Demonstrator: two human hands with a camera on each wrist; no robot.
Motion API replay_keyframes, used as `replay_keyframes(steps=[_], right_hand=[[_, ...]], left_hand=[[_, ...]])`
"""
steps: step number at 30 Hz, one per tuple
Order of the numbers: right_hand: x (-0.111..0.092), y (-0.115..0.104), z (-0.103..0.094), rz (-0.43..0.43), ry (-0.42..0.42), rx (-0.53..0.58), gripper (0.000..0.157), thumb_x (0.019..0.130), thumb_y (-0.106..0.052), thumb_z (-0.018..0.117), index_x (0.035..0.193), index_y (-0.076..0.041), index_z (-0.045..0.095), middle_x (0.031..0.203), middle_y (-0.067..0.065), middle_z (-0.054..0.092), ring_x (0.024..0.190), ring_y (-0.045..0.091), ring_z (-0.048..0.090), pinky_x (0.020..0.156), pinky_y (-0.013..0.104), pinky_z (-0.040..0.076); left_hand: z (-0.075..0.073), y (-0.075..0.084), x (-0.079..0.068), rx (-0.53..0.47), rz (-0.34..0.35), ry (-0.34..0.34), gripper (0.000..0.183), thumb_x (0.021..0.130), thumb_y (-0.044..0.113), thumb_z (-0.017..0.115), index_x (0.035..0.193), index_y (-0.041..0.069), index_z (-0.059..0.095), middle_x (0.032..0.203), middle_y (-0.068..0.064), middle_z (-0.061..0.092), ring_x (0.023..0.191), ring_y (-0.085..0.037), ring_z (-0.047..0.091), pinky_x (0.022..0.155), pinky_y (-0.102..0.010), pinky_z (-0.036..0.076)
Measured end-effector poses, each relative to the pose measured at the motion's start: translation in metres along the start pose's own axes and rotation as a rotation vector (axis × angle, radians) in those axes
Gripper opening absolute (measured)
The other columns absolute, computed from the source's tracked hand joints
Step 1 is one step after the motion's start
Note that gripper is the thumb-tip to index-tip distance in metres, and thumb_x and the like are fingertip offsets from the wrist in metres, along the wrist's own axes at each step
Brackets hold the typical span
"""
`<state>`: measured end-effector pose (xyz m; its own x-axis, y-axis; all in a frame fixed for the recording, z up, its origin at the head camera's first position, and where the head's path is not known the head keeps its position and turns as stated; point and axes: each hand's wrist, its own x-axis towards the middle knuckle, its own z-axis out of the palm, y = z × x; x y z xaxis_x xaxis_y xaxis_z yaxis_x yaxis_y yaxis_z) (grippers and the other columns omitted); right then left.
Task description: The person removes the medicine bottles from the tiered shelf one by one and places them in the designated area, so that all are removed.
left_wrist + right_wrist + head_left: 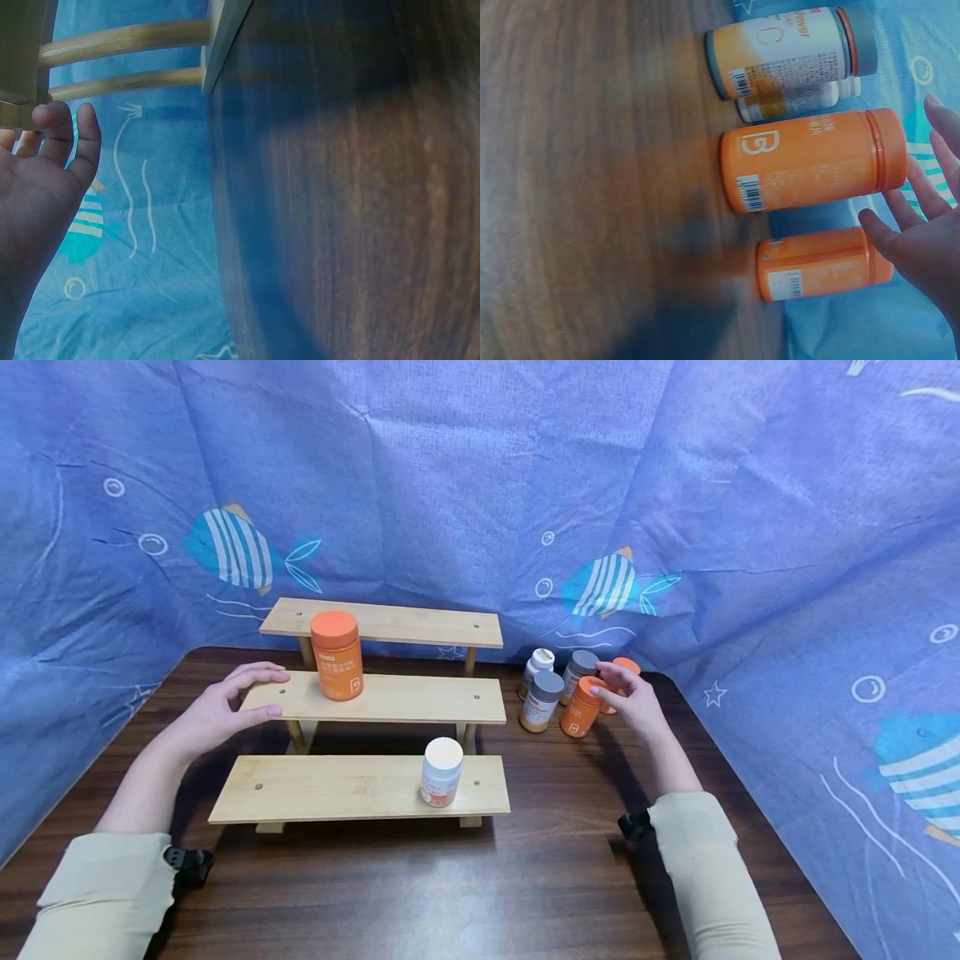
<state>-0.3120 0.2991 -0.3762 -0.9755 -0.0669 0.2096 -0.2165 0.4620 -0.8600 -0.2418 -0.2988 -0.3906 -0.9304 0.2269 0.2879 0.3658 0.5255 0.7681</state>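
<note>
My left hand [225, 706] is at the left end of the middle shelf of a three-tier wooden rack [405, 697], thumb toward its front edge and fingers toward the back. In the left wrist view its loosely bent fingers [88, 139] are right at the board's end. My right hand [632, 695] reaches over the orange supplement bottles at the right, fingers spread apart. Its fingertips are close to the lid of the front orange bottle [810, 161]. A second orange bottle [817, 262] stands beside it, partly behind the hand in the head view.
A large orange bottle [339, 664] stands on the middle shelf, a white bottle [442, 772] on the bottom shelf. Two grey-capped bottles, one in front [542, 702] and one behind [576, 672], and a white-capped bottle [537, 667] stand near the right hand. A blue fish-print cloth [465, 485] hangs behind.
</note>
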Motion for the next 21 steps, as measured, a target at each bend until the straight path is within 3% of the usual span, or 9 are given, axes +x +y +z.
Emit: replay_keyframes(steps=[3, 16, 21], right_hand=[[0.003, -0.002, -0.001, -0.033, 0.022, 0.003, 0.055, 0.087, -0.023, 0.069, 0.136, -0.007, 0.049, 0.139, 0.018, 0.047, 0.131, 0.030, 0.040, 0.106, 0.049, 0.031], [0.003, -0.029, 0.000, -0.120, 0.024, 0.081, 0.052, 0.086, -0.018, 0.071, 0.132, -0.006, 0.052, 0.137, 0.016, 0.049, 0.131, 0.029, 0.041, 0.111, 0.049, 0.024], [0.001, -0.045, 0.003, -0.142, 0.010, 0.093, 0.050, 0.085, -0.020, 0.071, 0.131, -0.008, 0.054, 0.135, 0.012, 0.052, 0.129, 0.025, 0.043, 0.112, 0.049, 0.021]], left_hand=[[0.000, 0.000, 0.000, -0.004, 0.002, 0.001, 0.045, 0.086, 0.012, 0.068, 0.129, 0.011, 0.054, 0.137, 0.000, 0.040, 0.122, 0.002, 0.029, 0.087, -0.010, 0.027], [0.000, 0.000, 0.000, -0.005, -0.010, -0.009, 0.045, 0.087, 0.013, 0.068, 0.129, 0.012, 0.053, 0.138, 0.001, 0.039, 0.124, 0.000, 0.028, 0.090, -0.025, 0.028], [-0.001, -0.001, 0.000, -0.002, -0.011, -0.006, 0.045, 0.087, 0.013, 0.068, 0.130, 0.012, 0.053, 0.138, 0.001, 0.039, 0.123, 0.000, 0.029, 0.089, -0.020, 0.029]])
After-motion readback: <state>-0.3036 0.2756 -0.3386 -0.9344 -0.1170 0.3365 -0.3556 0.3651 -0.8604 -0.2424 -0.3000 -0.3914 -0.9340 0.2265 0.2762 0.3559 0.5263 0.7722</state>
